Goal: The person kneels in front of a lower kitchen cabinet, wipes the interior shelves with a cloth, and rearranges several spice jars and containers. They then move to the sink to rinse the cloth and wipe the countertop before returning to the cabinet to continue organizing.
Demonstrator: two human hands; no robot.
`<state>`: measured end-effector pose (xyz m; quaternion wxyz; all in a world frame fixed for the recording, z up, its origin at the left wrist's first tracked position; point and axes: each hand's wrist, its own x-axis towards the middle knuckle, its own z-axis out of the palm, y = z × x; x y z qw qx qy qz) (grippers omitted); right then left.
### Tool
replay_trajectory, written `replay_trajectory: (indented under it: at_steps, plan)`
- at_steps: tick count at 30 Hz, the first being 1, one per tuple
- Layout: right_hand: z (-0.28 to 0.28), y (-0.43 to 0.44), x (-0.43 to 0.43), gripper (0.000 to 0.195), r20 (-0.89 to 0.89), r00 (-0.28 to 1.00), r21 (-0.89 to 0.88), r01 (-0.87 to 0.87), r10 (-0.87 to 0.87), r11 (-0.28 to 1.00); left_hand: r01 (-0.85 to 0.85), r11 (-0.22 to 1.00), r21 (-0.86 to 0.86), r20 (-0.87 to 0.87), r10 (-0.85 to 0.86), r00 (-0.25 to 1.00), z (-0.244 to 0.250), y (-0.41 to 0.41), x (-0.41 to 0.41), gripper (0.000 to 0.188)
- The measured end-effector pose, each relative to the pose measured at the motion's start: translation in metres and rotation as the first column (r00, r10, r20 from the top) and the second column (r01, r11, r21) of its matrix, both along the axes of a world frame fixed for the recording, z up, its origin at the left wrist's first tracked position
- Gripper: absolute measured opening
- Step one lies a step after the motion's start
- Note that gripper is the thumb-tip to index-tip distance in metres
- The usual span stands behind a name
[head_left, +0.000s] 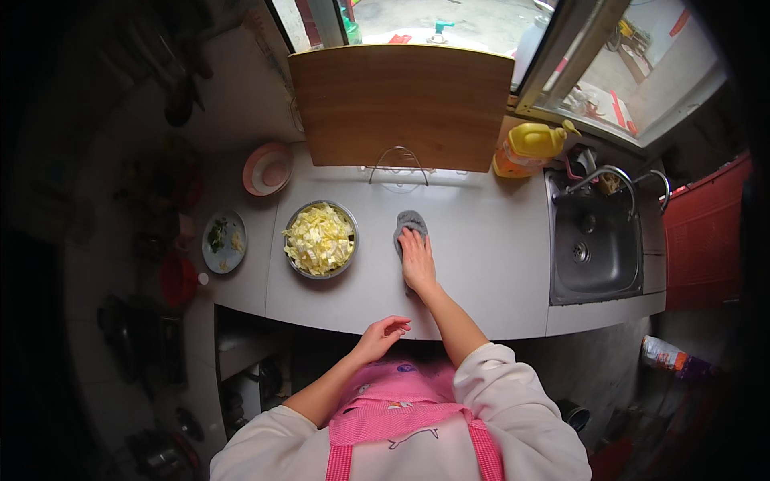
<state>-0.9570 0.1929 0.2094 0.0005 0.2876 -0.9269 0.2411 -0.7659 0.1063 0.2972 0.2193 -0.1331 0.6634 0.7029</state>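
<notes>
My right hand [418, 261] presses a bunched grey cloth [411, 217] onto the pale countertop [481, 258], with its fingers over the cloth. Part of the cloth is hidden beneath the palm. Near the counter's front edge, my left hand [385, 335] hovers with loosely bent fingers and holds nothing. To the left of the cloth stands a metal bowl [356, 243] heaped with chopped pale-yellow cabbage [320, 237].
A wooden board [403, 108] leans upright behind a wire rack [397, 150]. A yellow pump bottle [529, 150] stands beside the steel sink [601, 246]. At left are a pink bowl [267, 169] and a plate [224, 255] with chopped greens.
</notes>
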Motion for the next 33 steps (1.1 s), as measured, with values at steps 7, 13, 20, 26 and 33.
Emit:
replay_trajectory:
  at_steps: [7, 13, 20, 26, 33]
  plan:
    - [-0.004, -0.093, -0.142, 0.045, -0.139, 0.99, 0.068, 0.021, -0.011, 0.997, -0.144, 0.984, 0.109, 0.014, 0.143, 0.99, -0.031, -0.038, -0.044, 0.038]
    - [0.023, -0.126, -0.189, 0.024, 0.154, 0.935, 0.287, 0.268, -0.321, 0.92, -0.089, 0.992, 0.089, 0.039, 0.086, 0.996, -0.038, -0.066, -0.051, 0.04]
    - [0.008, -0.104, -0.096, 0.031, -0.352, 0.847, -0.053, 0.407, -0.398, 0.912, -0.314, 0.905, 0.286, 0.212, 0.26, 0.942, -0.025, -0.076, -0.071, 0.044]
    - [0.034, -0.086, -0.056, 0.043, 0.062, 0.998, -0.119, 0.004, 0.003, 0.993, -0.797, 0.329, 0.506, 0.619, 0.505, 0.601, -0.034, -0.097, -0.077, 0.044]
    - [0.029, -0.195, -0.13, 0.046, -0.333, 0.912, 0.102, -0.216, 0.238, 0.971, -0.938, 0.145, 0.315, 0.6, 0.735, 0.315, -0.043, -0.12, -0.073, 0.03]
